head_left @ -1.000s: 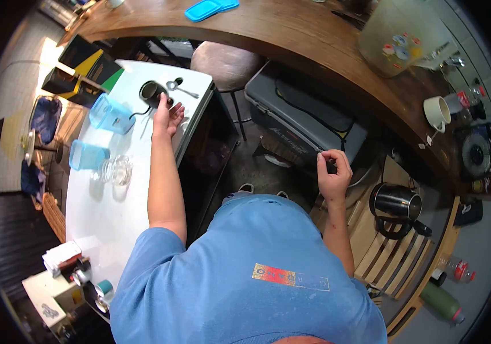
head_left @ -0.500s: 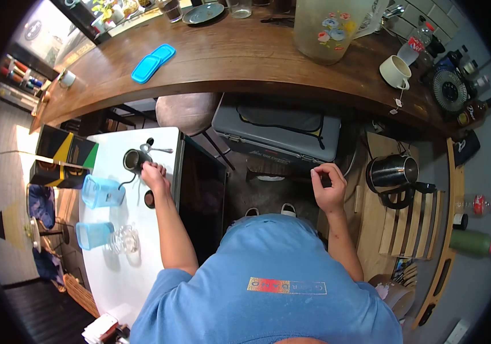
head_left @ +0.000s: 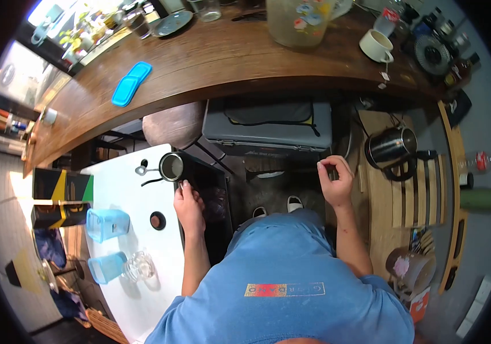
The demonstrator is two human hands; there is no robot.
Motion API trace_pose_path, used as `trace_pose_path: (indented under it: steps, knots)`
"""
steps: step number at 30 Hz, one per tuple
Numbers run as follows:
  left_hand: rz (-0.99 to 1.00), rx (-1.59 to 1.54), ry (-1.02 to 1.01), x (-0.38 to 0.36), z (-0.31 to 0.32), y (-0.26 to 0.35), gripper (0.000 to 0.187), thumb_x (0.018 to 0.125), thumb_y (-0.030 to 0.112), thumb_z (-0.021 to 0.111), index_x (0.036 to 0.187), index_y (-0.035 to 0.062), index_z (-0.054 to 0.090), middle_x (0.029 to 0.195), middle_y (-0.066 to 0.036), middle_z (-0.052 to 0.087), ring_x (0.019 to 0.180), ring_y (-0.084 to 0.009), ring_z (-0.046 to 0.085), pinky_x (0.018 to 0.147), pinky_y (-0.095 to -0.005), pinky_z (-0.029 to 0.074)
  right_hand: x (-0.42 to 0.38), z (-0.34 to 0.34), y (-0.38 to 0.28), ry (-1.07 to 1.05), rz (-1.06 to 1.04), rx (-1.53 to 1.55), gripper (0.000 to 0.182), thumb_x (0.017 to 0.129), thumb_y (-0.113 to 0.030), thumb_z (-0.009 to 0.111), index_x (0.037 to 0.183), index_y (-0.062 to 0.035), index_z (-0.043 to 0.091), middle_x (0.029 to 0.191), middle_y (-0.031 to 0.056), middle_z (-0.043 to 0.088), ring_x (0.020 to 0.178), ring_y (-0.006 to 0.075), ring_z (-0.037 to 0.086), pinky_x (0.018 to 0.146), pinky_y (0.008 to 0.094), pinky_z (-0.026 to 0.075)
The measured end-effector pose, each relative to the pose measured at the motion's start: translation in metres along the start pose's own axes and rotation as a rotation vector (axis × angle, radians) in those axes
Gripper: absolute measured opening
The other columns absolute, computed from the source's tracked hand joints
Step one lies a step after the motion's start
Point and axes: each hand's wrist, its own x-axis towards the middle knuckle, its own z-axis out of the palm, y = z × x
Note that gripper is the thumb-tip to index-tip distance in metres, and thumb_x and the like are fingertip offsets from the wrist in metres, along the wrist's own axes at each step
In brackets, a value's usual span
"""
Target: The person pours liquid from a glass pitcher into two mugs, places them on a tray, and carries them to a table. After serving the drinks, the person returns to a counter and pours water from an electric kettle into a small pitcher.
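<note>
My left hand is closed around the handle of a dark, lidless gooseneck kettle, held over the right edge of the white table. Its thin spout points left, beside a spoon. Closer to me on the table lies a round black lid with a brown knob. Two light-blue plastic containers and a clear glass vessel stand further left and nearer. My right hand hangs in the air with fingers loosely curled and a gap inside, holding nothing visible.
A wooden counter crosses ahead, bearing blue lids, a large pitcher and a white mug. Under it stand a grey cooler and a stool. An electric kettle sits right, near a slatted rack.
My left hand has carried the gooseneck kettle rightward to the table's edge. My right hand stays raised in nearly the same curled pose. The view has shifted slightly.
</note>
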Motion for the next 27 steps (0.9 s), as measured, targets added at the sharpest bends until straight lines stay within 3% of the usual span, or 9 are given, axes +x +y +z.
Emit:
trace_pose_path:
  steps: [6,12,16,17,22,24,25,26,27]
  knots:
    - [-0.053,0.144,-0.271,-0.01,0.035,-0.021,0.02,0.095,0.023,0.049,0.078,0.0135,0.044,0.059,0.007,0.035,0.044,-0.0013,0.029,0.039,-0.0186,0.021,-0.023,-0.042,0.007,0.161,0.132,-0.155,0.005,0.078,-0.001,0.065,0.081,-0.001,0.06,0.079,0.0067,0.06,0.069,0.0158,0.057,0.065,0.0266,0.045]
    - [-0.155,0.262,-0.559,-0.023,0.085,-0.03,0.022,0.095,0.022,0.049,0.077,0.0105,0.044,0.061,0.006,0.039,0.047,-0.0014,0.033,0.04,-0.0185,0.025,-0.041,-0.112,0.035,0.545,0.326,-0.271,0.007,0.082,-0.008,0.065,0.085,-0.0028,0.061,0.077,0.0026,0.061,0.07,0.0106,0.055,0.065,0.0243,0.042]
    - [-0.133,0.282,-0.654,-0.038,0.125,-0.038,0.021,0.095,0.021,0.049,0.078,0.0098,0.044,0.061,0.006,0.039,0.047,-0.0016,0.033,0.041,-0.0186,0.025,-0.043,-0.16,0.069,0.756,0.417,-0.276,0.02,0.083,-0.01,0.064,0.1,-0.0021,0.058,0.081,0.002,0.06,0.068,0.0104,0.053,0.065,0.0251,0.042]
    - [-0.134,0.299,-0.659,-0.042,0.135,-0.04,0.021,0.095,0.021,0.049,0.078,0.0094,0.044,0.061,0.006,0.039,0.047,-0.0018,0.033,0.041,-0.0188,0.026,-0.045,-0.173,0.083,0.738,0.452,-0.29,0.03,0.084,-0.014,0.065,0.11,-0.0019,0.054,0.09,0.0045,0.058,0.074,0.0123,0.052,0.066,0.026,0.042]
    - [-0.117,0.335,-0.698,-0.073,0.192,-0.046,0.021,0.095,0.02,0.049,0.078,0.0092,0.044,0.061,0.006,0.039,0.048,-0.002,0.033,0.041,-0.0192,0.026,-0.037,-0.209,0.157,0.74,0.569,-0.291,0.045,0.084,-0.026,0.066,0.117,-0.0006,0.05,0.106,0.0114,0.051,0.091,0.0197,0.05,0.079,0.0318,0.042]
    - [-0.13,0.345,-0.712,-0.087,0.21,-0.049,0.021,0.095,0.02,0.05,0.079,0.0092,0.045,0.061,0.006,0.039,0.048,-0.002,0.033,0.041,-0.0193,0.026,-0.031,-0.217,0.181,0.713,0.459,-0.307,0.047,0.084,-0.028,0.066,0.118,0.0002,0.049,0.106,0.0136,0.052,0.093,0.0229,0.05,0.084,0.0345,0.041]
    - [-0.129,0.347,-0.705,-0.093,0.219,-0.052,0.02,0.095,0.02,0.05,0.079,0.0094,0.045,0.06,0.006,0.039,0.048,-0.002,0.033,0.042,-0.0192,0.026,-0.02,-0.219,0.166,0.706,0.47,-0.343,0.049,0.084,-0.027,0.065,0.12,0.0003,0.048,0.111,0.0166,0.052,0.101,0.0281,0.049,0.09,0.0378,0.039]
    - [-0.126,0.349,-0.699,-0.099,0.229,-0.055,0.02,0.095,0.02,0.05,0.079,0.0096,0.045,0.06,0.006,0.039,0.048,-0.002,0.033,0.042,-0.0191,0.026,-0.008,-0.222,0.158,0.712,0.475,-0.336,0.049,0.084,-0.027,0.065,0.12,0.0003,0.048,0.111,0.0166,0.052,0.101,0.0281,0.049,0.09,0.0378,0.039]
    - [-0.122,0.36,-0.698,-0.105,0.238,-0.057,0.02,0.095,0.02,0.05,0.079,0.0096,0.045,0.06,0.006,0.039,0.048,-0.002,0.033,0.042,-0.0191,0.026,0.003,-0.225,0.153,0.72,0.238,-0.505,0.05,0.084,-0.026,0.065,0.122,0.0002,0.047,0.114,0.0173,0.051,0.106,0.03,0.048,0.092,0.0399,0.038]
